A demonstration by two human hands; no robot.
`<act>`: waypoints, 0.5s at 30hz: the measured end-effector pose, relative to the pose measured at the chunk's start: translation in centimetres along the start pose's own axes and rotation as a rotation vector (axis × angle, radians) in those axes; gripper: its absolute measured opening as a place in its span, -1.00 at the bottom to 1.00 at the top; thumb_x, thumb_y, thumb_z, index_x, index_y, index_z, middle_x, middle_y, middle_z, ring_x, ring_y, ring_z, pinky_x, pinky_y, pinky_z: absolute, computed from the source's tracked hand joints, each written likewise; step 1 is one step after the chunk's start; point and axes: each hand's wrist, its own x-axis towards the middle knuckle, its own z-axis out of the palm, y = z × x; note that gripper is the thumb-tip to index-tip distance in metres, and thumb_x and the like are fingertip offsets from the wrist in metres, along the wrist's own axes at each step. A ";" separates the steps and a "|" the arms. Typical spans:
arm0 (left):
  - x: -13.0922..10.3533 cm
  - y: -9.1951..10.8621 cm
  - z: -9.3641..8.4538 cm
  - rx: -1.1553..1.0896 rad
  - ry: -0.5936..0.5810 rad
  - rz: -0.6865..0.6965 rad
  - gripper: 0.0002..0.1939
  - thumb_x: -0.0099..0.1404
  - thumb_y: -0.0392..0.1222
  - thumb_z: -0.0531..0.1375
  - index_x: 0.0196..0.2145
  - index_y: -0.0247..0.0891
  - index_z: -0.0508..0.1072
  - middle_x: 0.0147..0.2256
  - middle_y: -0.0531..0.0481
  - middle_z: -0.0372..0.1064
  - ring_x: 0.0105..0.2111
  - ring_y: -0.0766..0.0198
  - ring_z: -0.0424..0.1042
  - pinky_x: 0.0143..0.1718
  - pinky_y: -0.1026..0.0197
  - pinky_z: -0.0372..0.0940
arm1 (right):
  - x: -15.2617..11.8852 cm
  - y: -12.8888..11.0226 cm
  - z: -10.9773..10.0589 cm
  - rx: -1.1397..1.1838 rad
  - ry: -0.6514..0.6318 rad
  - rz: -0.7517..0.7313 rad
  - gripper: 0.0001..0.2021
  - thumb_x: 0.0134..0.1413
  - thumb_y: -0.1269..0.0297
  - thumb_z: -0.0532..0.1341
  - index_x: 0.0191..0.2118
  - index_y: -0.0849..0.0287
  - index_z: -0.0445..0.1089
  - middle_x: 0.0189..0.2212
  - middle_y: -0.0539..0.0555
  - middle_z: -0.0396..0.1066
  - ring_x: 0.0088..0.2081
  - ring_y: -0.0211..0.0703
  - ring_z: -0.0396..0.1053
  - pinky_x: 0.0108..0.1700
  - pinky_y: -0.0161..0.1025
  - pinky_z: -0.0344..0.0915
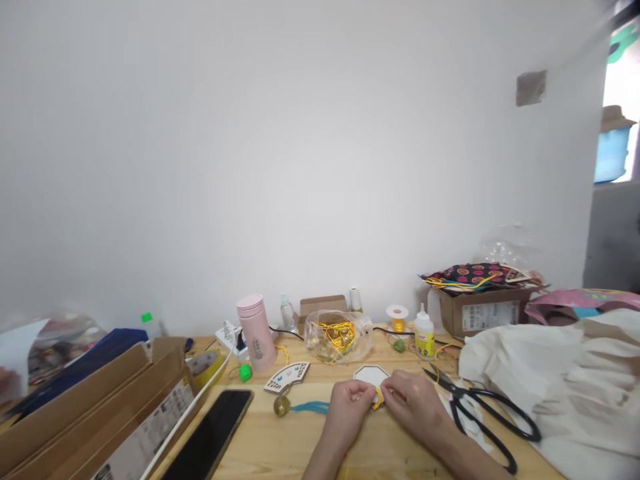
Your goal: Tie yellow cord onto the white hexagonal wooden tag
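Both hands meet low in the middle of the head view, over the wooden table (280, 453). My left hand (347, 407) pinches a yellow cord (377, 398) between thumb and fingertips. Facing it, my right hand (413, 403) has its fingers closed at the other side of the same cord. Just behind the fingers lies a white octagonal piece (371, 375) with a dark rim, its near edge covered by my hands. To the left, a fan-shaped piece (287, 377) lies beside a round greenish bead (281, 405) with a blue tassel (310, 406).
Black-handled scissors (483, 407) lie open at right, near a glue bottle (424, 333) and a yellow thread spool (398, 320). Behind stand a bag of yellow cords (340, 335) and a pink tumbler (257, 333). A phone (210, 437) and cardboard box (100, 413) occupy the left.
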 end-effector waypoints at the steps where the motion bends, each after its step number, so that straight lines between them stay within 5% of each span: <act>1: 0.1 -0.1 0.0 -0.001 0.010 -0.008 -0.72 -0.05 -0.11 0.17 -0.45 -0.40 0.50 -0.59 -0.04 0.45 -0.62 0.37 0.27 -0.54 0.35 0.11 | 0.0 0.0 -0.1 0.003 -0.001 0.001 -0.77 -0.03 0.37 0.00 -0.54 0.17 0.37 -0.62 0.02 0.35 -0.56 -0.28 0.28 -0.52 -0.39 0.06; 8: 0.0 0.1 0.1 0.053 0.040 -0.008 -0.80 -0.09 -0.18 0.19 -0.52 -0.36 0.51 -0.51 -0.09 0.48 -0.49 0.24 0.36 -0.42 0.27 0.21 | -0.1 0.1 0.0 0.017 -0.042 0.000 -0.79 -0.03 0.32 0.04 -0.52 0.12 0.39 -0.60 0.01 0.36 -0.53 -0.25 0.31 -0.51 -0.37 0.07; 15: 0.2 -0.2 -0.3 -0.015 0.018 -0.037 -0.75 -0.08 -0.11 0.18 -0.55 -0.40 0.48 -0.58 -0.06 0.44 -0.56 0.31 0.30 -0.47 0.30 0.17 | 0.0 0.3 0.6 0.017 -0.040 -0.036 -0.76 0.01 0.34 0.01 -0.53 0.11 0.37 -0.60 0.01 0.36 -0.53 -0.27 0.32 -0.51 -0.38 0.06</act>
